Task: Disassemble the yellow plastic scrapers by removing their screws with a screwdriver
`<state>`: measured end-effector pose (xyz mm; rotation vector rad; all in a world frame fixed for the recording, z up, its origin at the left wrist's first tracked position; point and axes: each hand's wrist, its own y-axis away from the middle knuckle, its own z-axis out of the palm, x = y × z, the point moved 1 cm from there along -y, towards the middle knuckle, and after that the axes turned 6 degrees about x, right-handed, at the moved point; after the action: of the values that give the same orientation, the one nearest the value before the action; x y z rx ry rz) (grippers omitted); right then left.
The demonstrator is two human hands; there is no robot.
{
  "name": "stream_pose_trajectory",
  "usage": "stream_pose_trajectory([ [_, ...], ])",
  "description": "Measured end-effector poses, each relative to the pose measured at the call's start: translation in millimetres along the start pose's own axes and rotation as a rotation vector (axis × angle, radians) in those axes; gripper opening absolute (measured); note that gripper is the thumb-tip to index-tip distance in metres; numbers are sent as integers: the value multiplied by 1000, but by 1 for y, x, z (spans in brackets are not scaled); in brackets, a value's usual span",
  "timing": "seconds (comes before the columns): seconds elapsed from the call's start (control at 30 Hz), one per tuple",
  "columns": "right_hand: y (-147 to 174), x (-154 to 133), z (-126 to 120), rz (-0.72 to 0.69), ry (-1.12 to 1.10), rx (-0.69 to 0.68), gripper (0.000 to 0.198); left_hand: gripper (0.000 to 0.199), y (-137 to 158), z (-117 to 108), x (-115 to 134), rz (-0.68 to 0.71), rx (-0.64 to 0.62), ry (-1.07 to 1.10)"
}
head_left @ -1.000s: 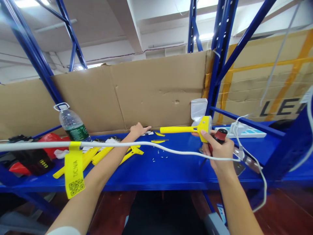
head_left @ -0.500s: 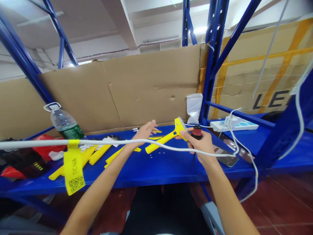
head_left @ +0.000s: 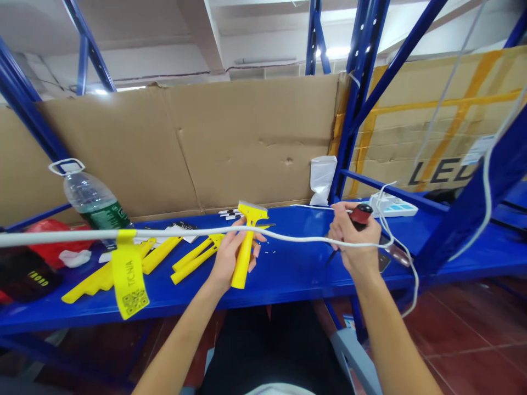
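blue shelf (head_left: 288,274) fronts cardboard wall (head_left: 247,148); tiny specks, perhaps screws (head_left: 269,253).

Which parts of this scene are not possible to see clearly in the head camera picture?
- Screwdriver: the tip is hidden behind the right hand.
- Phone: mostly covered by the right hand and the white cable.
- Small screws on the shelf: too small to count.
- Scraper in the left hand: whether a blade is fitted cannot be told.
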<state>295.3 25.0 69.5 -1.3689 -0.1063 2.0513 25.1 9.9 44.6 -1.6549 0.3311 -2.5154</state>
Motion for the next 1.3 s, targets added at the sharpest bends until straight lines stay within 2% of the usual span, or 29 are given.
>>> stream_pose_trajectory([
  [0.1, -6, -1, -1, 11, -57, -36, 56, 56, 0, -11, -8, -26, 40, 29],
  [0.23, -6, 11, 2, -17, -45, -184, 58, 54, 3, -17, -19, -119, 37, -38],
  [0.3, -3, 17, 3, -70, 103, -271, 52, 53, 4, -18, -23, -149, 24, -89],
  [0.4, 2, 20, 4, -205, 377, -408, 53, 50, 6, -20, -27, -141, 13, -189],
  [0.5, 6, 16, 5, -339, 475, -477, 50, 46, 8, -22, -34, -145, -14, -256],
  [0.63, 12, 9, 6, -302, 383, -512, 47, 43, 12, -25, -46, -111, -41, -272],
  [0.87, 24, 6, 15, -241, 159, -495, 51, 33, 14, -32, -49, -101, 53, -191],
  [1.0, 28, 7, 23, -254, 93, -492, 58, 34, 15, -32, -50, -85, 73, -205],
  [1.3, 35, 16, 33, -267, -7, -517, 56, 39, 16, -33, -49, -80, 65, -230],
])
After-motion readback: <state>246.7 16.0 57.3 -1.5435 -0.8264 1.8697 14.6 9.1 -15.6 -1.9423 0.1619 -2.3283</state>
